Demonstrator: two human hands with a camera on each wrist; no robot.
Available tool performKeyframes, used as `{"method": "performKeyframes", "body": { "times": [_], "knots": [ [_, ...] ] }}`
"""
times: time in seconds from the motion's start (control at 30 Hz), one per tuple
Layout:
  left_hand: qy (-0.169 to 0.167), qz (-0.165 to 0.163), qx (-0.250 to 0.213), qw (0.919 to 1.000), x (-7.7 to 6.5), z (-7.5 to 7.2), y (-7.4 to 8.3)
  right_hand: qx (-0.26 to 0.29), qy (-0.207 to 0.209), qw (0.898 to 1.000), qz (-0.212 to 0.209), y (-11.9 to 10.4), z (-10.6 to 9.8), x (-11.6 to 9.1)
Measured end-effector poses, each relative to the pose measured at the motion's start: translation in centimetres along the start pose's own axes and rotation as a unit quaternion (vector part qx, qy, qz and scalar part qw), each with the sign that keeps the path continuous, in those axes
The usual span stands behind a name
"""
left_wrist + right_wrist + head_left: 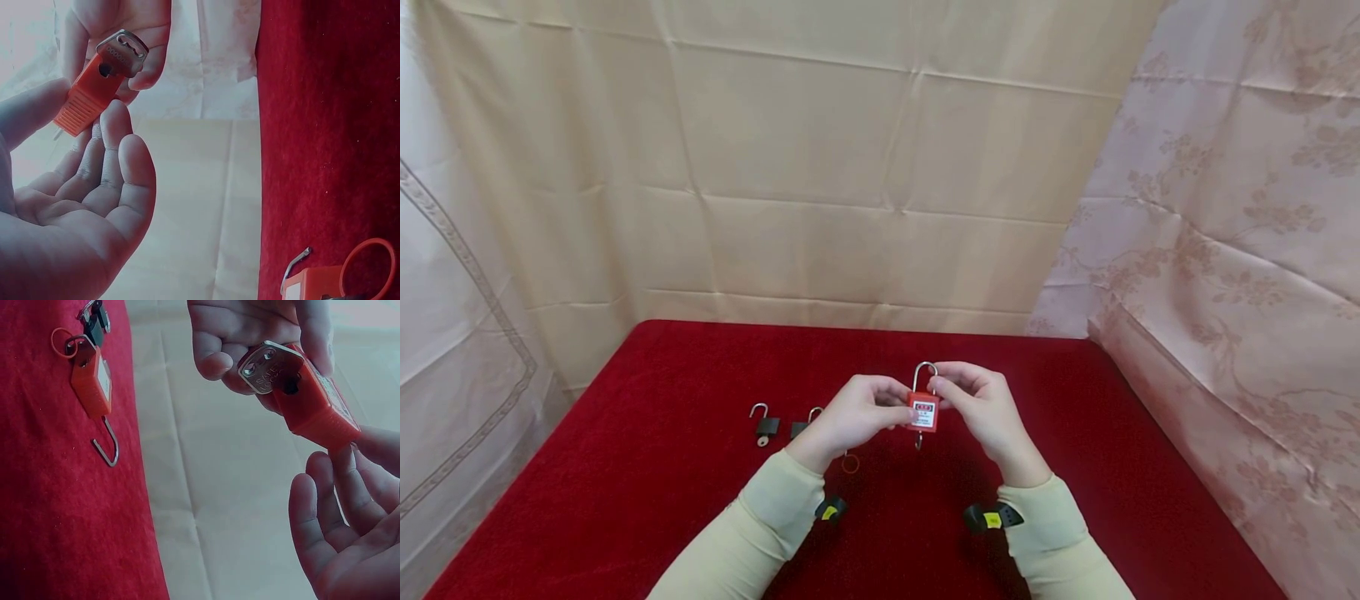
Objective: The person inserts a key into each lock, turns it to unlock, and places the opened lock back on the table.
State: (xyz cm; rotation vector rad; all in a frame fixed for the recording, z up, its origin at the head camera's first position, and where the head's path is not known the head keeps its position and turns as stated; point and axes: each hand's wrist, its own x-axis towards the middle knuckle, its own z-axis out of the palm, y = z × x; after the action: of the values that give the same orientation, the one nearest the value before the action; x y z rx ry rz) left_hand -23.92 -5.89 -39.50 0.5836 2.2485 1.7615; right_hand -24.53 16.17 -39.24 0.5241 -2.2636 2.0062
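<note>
A red padlock (923, 423) with a white label is held upright between both hands above the table. My left hand (863, 415) pinches its body from the left, thumb on the front near the label. My right hand (988, 410) holds the right side, thumb and fingers at the metal shackle (925, 365). The shackle stands tall above the body; the right fingers cover its right end, so I cannot tell whether it is locked. A metal key (270, 366) sticks out of the padlock's underside, plain in both wrist views.
Left of the hands lie two black padlocks (767, 427) with raised shackles, one partly behind the left hand. A second red padlock (92, 384), its hooked shackle out and a red ring (850, 463) at its key end, lies on the red cloth-covered table (662, 467). Curtains hang behind.
</note>
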Motion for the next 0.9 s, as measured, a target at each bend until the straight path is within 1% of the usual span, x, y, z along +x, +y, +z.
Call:
{"method": "performKeyframes", "body": {
  "times": [0.27, 0.53, 0.9],
  "knots": [
    [0.001, 0.003, 0.004, 1.0000, 0.01, 0.12, -0.04, -0.005, -0.002, 1.000, -0.004, -0.08, -0.08, -0.03],
    [-0.001, -0.003, 0.003, 1.0000, 0.09, 0.13, -0.17, -0.007, -0.005, 1.000, -0.004, -0.01, -0.16, 0.02],
    [-0.003, -0.002, -0.001, 1.0000, 0.10, 0.18, -0.20, -0.008, -0.007, 1.000, -0.008, 0.12, -0.28, 0.02]
  ]
}}
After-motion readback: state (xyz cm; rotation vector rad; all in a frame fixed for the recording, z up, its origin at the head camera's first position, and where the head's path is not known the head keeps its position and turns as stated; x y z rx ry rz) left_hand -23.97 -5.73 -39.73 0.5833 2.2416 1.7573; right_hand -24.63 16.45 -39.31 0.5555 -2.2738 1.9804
